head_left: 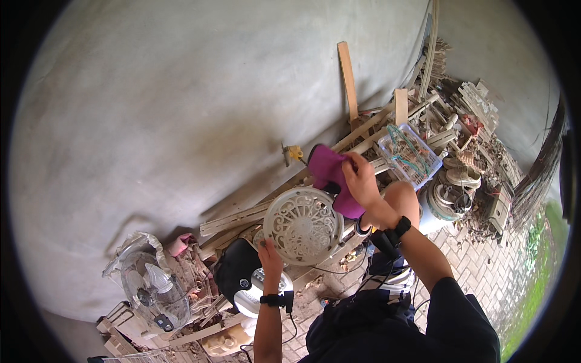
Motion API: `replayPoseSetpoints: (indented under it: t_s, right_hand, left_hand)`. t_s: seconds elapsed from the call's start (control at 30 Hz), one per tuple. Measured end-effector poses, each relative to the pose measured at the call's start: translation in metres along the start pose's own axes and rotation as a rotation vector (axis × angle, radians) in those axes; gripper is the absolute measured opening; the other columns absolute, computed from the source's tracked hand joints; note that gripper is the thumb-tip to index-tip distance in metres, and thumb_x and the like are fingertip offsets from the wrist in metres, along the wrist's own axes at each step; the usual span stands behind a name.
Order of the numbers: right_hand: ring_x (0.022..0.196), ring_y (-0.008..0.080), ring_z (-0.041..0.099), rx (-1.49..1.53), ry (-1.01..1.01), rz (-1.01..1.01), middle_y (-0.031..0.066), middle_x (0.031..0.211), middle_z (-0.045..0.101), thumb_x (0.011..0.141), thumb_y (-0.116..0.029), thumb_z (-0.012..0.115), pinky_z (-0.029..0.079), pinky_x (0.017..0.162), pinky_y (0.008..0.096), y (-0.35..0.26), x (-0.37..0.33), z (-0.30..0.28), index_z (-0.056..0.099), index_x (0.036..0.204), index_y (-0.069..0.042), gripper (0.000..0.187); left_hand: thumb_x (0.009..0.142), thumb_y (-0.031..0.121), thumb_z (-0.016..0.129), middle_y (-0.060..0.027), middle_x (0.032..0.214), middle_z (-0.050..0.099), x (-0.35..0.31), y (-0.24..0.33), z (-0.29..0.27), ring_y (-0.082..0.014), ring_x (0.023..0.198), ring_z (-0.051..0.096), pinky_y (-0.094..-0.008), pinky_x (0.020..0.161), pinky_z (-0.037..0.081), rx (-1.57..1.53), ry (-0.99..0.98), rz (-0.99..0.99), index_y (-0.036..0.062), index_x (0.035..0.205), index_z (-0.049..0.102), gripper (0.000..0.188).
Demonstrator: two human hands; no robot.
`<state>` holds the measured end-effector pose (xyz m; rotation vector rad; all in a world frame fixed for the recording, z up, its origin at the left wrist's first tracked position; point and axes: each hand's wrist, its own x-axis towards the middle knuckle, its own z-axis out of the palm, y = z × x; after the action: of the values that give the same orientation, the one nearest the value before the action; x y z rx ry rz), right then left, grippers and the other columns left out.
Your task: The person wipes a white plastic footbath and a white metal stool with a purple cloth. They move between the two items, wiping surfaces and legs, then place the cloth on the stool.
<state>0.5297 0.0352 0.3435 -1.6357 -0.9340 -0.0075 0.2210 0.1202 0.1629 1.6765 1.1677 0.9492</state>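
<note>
A round white top with openwork scroll patterns (pixel 304 226), like that of a small table or stool, stands before me. At its left rim, my left hand (pixel 270 257) grips the edge. A purple cloth with dark edging (pixel 327 168) is bunched in my right hand (pixel 361 181), whose fingers are closed on it. The cloth hangs over the top's upper right rim; I cannot tell whether it touches the surface. Whatever supports the round top is mostly hidden beneath it.
Left stands a dusty fan (pixel 154 290); a black-and-white object (pixel 238 269) sits beside my left hand. Planks (pixel 239 219) lie along the grey wall (pixel 151 121). A clear plastic basket (pixel 411 154), a bucket (pixel 431 212) and heaped scrap wood are at right, above brick paving (pixel 472 260).
</note>
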Motion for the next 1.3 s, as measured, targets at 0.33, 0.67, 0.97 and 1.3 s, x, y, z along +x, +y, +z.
replayPoseSetpoints:
  t_s: [0.33, 0.67, 0.97, 1.3]
  right_hand:
    - [0.07, 0.0182, 0.06, 0.023, -0.041, 0.048, 0.0148, 0.08, 0.065, 0.095, -0.013, 0.058, 0.049, 0.067, 0.0325, 0.004, 0.002, 0.004, 0.065, 0.114, 0.003, 0.025]
    - [0.094, 0.0446, 0.064, 0.041, -0.256, -0.023, 0.0248, 0.102, 0.067, 0.092, -0.009, 0.06, 0.053, 0.082, 0.0427, 0.013, -0.01, 0.06, 0.068, 0.108, 0.001, 0.02]
    - [0.096, 0.0397, 0.065, -0.115, -0.387, -0.019, 0.0216, 0.104, 0.068, 0.093, -0.012, 0.058, 0.051, 0.087, 0.0444, 0.03, 0.005, 0.072, 0.069, 0.11, 0.001, 0.023]
    - [0.106, 0.0409, 0.063, -0.503, -0.773, -0.199, 0.0185, 0.119, 0.061, 0.087, -0.04, 0.071, 0.053, 0.088, 0.0492, 0.039, -0.018, 0.087, 0.05, 0.134, -0.009, 0.06]
  left_hand:
    - [0.107, 0.026, 0.046, -0.0112, 0.085, 0.053, 0.038, -0.012, -0.014, -0.023, 0.077, 0.046, -0.0364, 0.073, 0.041, -0.192, 0.134, 0.038, -0.0021, 0.097, 0.052, 0.031]
    - [0.11, 0.028, 0.042, -0.0136, 0.089, 0.056, 0.041, -0.019, -0.023, -0.029, 0.08, 0.052, -0.0392, 0.076, 0.044, -0.178, 0.163, 0.042, -0.0009, 0.104, 0.052, 0.031]
    - [0.107, 0.027, 0.046, -0.0248, 0.09, 0.059, 0.008, 0.015, 0.017, -0.0458, 0.083, 0.058, -0.0518, 0.071, 0.045, -0.048, 0.184, -0.124, -0.001, 0.103, 0.049, 0.028]
    - [0.102, 0.024, 0.053, -0.024, 0.093, 0.06, 0.003, 0.022, 0.016, -0.0473, 0.087, 0.058, -0.0543, 0.076, 0.049, 0.122, 0.278, 0.064, 0.0024, 0.101, 0.048, 0.022]
